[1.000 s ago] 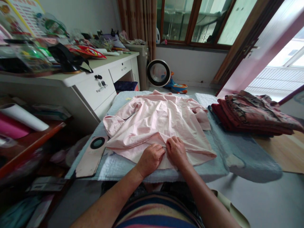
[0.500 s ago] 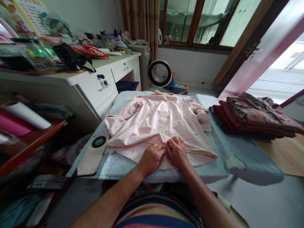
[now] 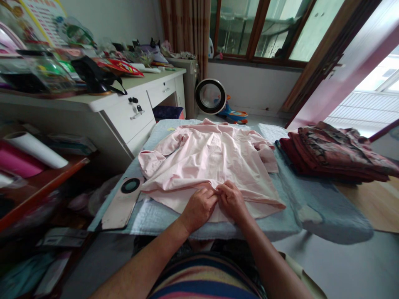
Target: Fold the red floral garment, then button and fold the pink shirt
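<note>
Now: pale pink shirt spread out in front of me on the blue padded cover, collar end away, lower edge toward me. Both my hands are at the middle of that lower edge.

Grip: left hand has its fingers curled and tips drawn together on the cloth. Right hand likewise, thumb and fingers bent in to a pinch. No visible opening in either. The exact bit of fabric between the tips is hidden by my knuckles; cannot tell how many layers I have.

Change over the last half second: the fingertips of the two hands have closed up and now appear to touch. The peaked fold just beyond the left hand has sunk, its raised tip now a lower, flatter ridge running in to my fingers. Sleeves unmoved, the left-hand one still doubled back on itself.

Interpretation: both hands now seem to be working one small spot, so the layers there are probably better under control; the rest of the shirt, still rumpled, has been left alone.

Surroundings: flat pink panel with a dark disc just beside the shirt, to my left; folded fabric stack to my right, apart from it.
</note>
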Available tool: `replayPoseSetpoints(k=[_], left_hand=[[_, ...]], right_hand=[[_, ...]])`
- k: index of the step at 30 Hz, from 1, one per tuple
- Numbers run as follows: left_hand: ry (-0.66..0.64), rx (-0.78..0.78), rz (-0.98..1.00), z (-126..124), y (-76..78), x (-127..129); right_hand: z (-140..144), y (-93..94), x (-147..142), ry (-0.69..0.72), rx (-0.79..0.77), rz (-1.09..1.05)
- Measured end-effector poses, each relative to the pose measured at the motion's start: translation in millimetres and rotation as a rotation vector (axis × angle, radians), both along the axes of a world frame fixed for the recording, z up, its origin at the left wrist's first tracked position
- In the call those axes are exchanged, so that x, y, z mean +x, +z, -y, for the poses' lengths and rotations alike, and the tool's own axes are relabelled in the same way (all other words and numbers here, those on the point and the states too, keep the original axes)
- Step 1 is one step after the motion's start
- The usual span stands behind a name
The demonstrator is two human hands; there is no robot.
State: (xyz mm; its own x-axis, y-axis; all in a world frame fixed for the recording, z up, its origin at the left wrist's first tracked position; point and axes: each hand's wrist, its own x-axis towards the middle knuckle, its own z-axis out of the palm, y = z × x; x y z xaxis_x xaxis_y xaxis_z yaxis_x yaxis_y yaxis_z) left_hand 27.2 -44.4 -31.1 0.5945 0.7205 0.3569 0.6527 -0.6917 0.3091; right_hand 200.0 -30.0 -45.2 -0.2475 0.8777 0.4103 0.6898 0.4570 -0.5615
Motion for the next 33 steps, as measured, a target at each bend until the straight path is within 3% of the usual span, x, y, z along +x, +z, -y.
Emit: replayPoseSetpoints(k=[10, 21, 33], left_hand=[[0.024, 0.042, -0.057, -0.4, 0.8, 0.3], [0.187, 0.185, 0.030, 8.7, 0.3, 0.0], [0.054, 0.015, -0.095, 3.3, 1.2, 0.0]], right_hand=[[-1.3, 9.2, 10.0, 0.078, -0.121, -0.140], [9.0, 13.8, 7.7, 0.030, 0.035, -0.144], [10.6, 8.9, 6.9, 0.017, 0.012, -0.096]])
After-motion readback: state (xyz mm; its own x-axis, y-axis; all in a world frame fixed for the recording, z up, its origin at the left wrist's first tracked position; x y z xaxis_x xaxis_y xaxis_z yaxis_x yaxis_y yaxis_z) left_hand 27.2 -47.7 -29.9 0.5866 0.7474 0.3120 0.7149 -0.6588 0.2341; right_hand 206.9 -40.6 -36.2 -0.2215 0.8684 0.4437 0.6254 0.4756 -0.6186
